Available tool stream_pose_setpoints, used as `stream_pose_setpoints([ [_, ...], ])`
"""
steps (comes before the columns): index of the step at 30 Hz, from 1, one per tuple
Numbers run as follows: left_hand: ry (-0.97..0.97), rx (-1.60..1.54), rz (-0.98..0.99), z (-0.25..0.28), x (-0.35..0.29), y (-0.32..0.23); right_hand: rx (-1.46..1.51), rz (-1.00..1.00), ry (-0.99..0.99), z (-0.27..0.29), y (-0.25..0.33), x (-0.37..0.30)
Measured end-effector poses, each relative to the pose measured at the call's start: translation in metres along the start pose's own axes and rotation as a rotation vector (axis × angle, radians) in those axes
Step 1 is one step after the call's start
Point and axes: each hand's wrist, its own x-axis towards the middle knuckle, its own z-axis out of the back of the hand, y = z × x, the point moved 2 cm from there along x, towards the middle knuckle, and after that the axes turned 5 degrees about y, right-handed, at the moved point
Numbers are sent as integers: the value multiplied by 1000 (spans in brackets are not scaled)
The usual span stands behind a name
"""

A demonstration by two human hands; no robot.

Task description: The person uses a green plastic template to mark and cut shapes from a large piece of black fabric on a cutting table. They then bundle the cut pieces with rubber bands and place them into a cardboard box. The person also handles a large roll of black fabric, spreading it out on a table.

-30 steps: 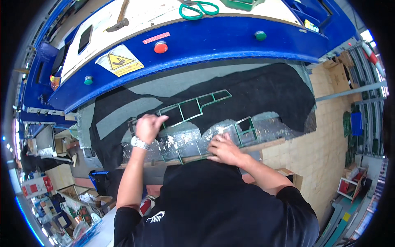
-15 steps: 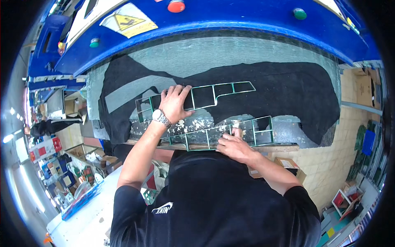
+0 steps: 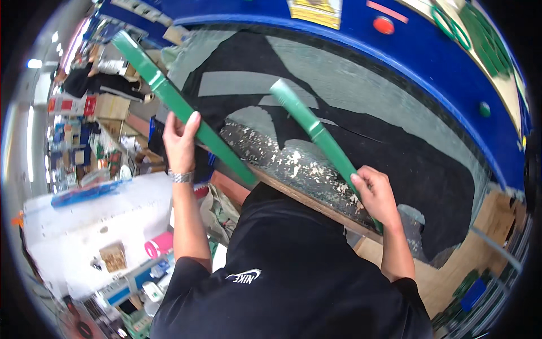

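My left hand (image 3: pixel 180 146) grips a long green cutting die (image 3: pixel 169 95), raised and tilted with its side wall toward me. A second green cutting die (image 3: pixel 327 142) is pinched between the thumb and fingers of my right hand (image 3: pixel 376 195), its far end slanting up to the left. Beneath both lies a black sheet of leather or fabric (image 3: pixel 406 158) with shapes cut out of it. It rests on a grey-green cutting board (image 3: pixel 344 76), whose near strip is worn and flecked with pale scraps.
A blue machine beam (image 3: pixel 435 68) with a red button (image 3: pixel 383 25) spans the far side. Green scissors (image 3: pixel 451 28) and more green dies (image 3: pixel 488 42) sit on top. To the left stands a white table (image 3: pixel 73 220); a person in dark clothes (image 3: pixel 84 85) is farther back.
Both cutting dies have been lifted off the sheet and board and tipped on their sides. My view and body have turned to the left.
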Motion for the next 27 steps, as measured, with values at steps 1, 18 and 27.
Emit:
stream_pose_setpoints([
  [1,-63,-14,118,5,-7,15,35,-39,-5,-3,3,10],
  [18,293,-534,708,-42,-23,157,26,-79,79,-179,40,182],
  [27,533,-454,650,-7,-11,183,-129,-148,190,-203,55,192],
])
